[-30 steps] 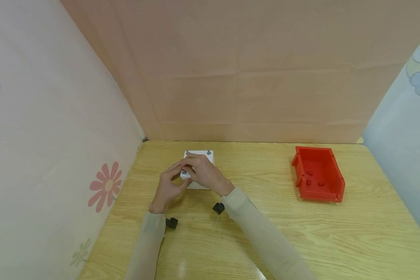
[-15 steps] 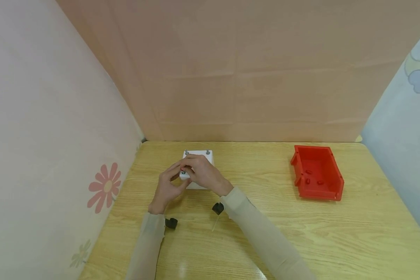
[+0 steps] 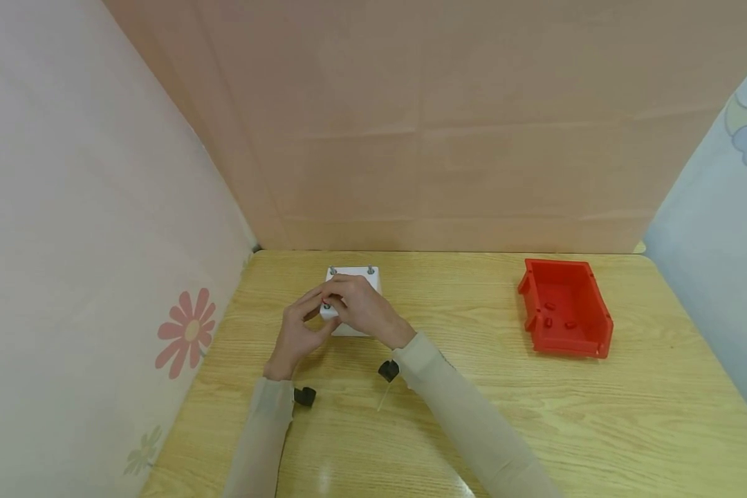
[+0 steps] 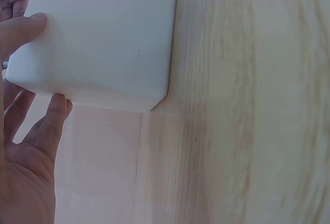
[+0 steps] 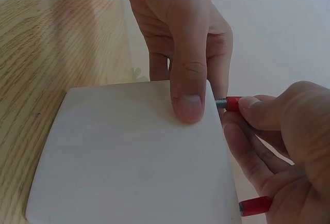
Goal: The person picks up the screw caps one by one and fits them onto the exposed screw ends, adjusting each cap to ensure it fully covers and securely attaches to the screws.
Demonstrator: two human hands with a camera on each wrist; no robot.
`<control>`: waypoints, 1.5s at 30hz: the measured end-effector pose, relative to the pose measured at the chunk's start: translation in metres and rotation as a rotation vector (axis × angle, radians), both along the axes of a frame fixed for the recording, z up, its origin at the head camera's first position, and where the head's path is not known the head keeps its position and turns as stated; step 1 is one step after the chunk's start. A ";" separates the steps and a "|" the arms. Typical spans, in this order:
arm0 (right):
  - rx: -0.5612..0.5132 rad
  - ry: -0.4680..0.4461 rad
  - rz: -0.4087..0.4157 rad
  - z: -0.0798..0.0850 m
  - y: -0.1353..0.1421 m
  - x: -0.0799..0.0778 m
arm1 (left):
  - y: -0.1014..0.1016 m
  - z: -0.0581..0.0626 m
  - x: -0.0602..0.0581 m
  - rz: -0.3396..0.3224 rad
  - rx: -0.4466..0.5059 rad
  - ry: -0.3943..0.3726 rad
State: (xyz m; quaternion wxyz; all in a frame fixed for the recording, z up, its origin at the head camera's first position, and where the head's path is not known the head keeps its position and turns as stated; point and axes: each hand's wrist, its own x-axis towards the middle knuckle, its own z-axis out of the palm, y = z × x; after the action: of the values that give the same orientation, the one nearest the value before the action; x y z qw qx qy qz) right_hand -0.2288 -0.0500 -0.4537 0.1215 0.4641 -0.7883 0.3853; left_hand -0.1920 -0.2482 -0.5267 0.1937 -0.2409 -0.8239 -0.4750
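A white block (image 3: 351, 328) with upright threaded bolts at its corners stands on the table. My left hand (image 3: 299, 335) grips its near left corner; in the right wrist view the thumb (image 5: 188, 102) presses on the block's side. Over that corner, my right hand (image 3: 367, 312) pinches a red cap (image 5: 234, 104) between thumb and fingers. The cap sits on the end of a bolt (image 5: 220, 104), whose thread shows below it. A second red cap (image 5: 256, 206) covers another bolt. Two bare bolts (image 3: 371, 270) stand along the block's far edge. My right hand hides much of the block's top.
To the right, a red bin (image 3: 600, 339) with several small red caps (image 3: 570, 325) inside stands on the wooden table (image 3: 448, 304). Black wrist camera mounts (image 3: 389, 371) jut out near both sleeves. A papered wall (image 3: 411, 173) rises behind the table, with patterned panels at both sides.
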 end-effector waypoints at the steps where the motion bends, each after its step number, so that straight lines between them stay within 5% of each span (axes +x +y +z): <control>1: 0.003 0.000 -0.001 0.000 0.000 0.000 | 0.000 0.000 0.000 -0.001 0.000 0.002; 45: 0.036 0.020 -0.028 -0.002 0.000 0.002 | 0.002 0.000 0.000 0.022 0.019 -0.044</control>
State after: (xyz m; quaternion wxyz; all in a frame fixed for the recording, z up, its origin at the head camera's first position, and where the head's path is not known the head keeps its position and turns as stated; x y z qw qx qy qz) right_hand -0.2272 -0.0499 -0.4558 0.1263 0.4591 -0.8003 0.3645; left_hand -0.1917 -0.2460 -0.5267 0.1829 -0.2196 -0.8259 -0.4860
